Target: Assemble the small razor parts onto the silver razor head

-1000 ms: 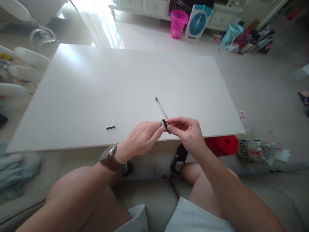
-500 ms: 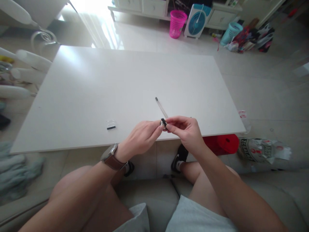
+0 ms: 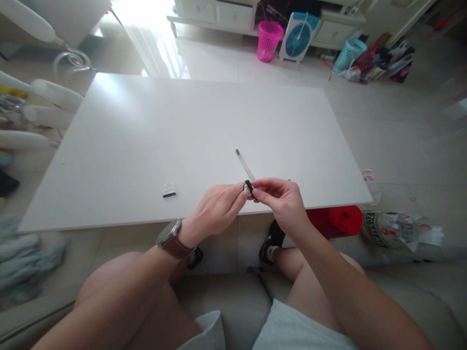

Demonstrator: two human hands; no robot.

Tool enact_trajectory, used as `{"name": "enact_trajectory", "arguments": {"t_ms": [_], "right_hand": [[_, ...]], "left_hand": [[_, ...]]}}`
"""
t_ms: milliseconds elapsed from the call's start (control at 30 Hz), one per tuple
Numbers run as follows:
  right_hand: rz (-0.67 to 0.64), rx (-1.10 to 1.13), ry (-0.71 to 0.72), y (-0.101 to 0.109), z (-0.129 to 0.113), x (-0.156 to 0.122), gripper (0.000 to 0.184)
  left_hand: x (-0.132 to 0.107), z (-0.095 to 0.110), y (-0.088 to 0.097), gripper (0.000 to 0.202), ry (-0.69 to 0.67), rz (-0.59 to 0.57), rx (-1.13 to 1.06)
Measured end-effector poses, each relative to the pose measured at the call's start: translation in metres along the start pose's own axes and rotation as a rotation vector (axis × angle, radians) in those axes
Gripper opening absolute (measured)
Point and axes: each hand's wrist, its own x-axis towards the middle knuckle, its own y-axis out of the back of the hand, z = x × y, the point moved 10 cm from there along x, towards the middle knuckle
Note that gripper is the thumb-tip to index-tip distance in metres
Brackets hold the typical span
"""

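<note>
At centre, left hand (image 3: 218,208) and right hand (image 3: 286,201) seemingly pinch a black piece (image 3: 249,185).

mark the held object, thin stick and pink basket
Held object (image 3: 249,186): head view, on its black part
Thin stick (image 3: 245,166): head view, middle of its pale shaft
Pink basket (image 3: 269,43): head view, on its side wall
</note>
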Motion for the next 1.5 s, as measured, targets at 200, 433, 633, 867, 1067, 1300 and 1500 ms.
{"name": "enact_trajectory", "arguments": {"t_ms": [200,433,633,867,1067,1300,1500], "right_hand": [[0.029,0.018,0.012,0.0,0.002,0.001,0.022],[0.053,0.0,0.024,0.001,0.011,0.001,0.026],[0.036,-0.014,0.045,0.002,0.009,0.006,0.024],[0.02,0.076,0.065,0.001,0.005,0.007,0.016],[0.026,0.084,0.056,0.002,0.005,0.008,0.018],[0.026,0.058,0.048,0.002,0.002,0.006,0.018],[0.024,0.048,0.032,0.002,0.004,0.005,0.018]], "left_hand": [[-0.001,-0.001,0.0,0.041,-0.009,0.051,0.046],[-0.002,-0.004,-0.004,0.041,-0.022,0.077,0.013],[0.003,-0.015,-0.011,0.043,0.075,0.014,-0.177],[0.008,-0.013,-0.012,0.04,0.126,-0.042,-0.381],[0.008,-0.013,-0.013,0.04,0.123,-0.047,-0.397],[0.007,-0.012,-0.01,0.037,0.119,-0.058,-0.402],[0.005,-0.009,-0.006,0.037,0.07,-0.034,-0.348]]}}
